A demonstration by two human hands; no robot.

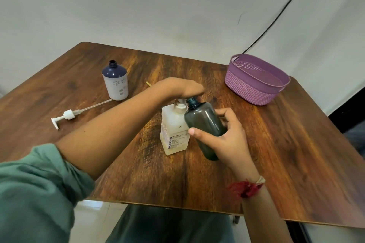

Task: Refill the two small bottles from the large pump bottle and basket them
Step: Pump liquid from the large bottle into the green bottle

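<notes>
Now the left hand (183, 87) pushes flat on the pump bottle (173, 134). The right hand (229, 142) grips the dark bottle (205, 124), tilting its mouth underneath.

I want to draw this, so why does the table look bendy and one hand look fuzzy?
Head view: the wide-angle lens bows the table edges. Head view too: the left hand on the large pump bottle is blurred, probably from moving; the dark small bottle in the right hand shows a pale glare streak.
</notes>
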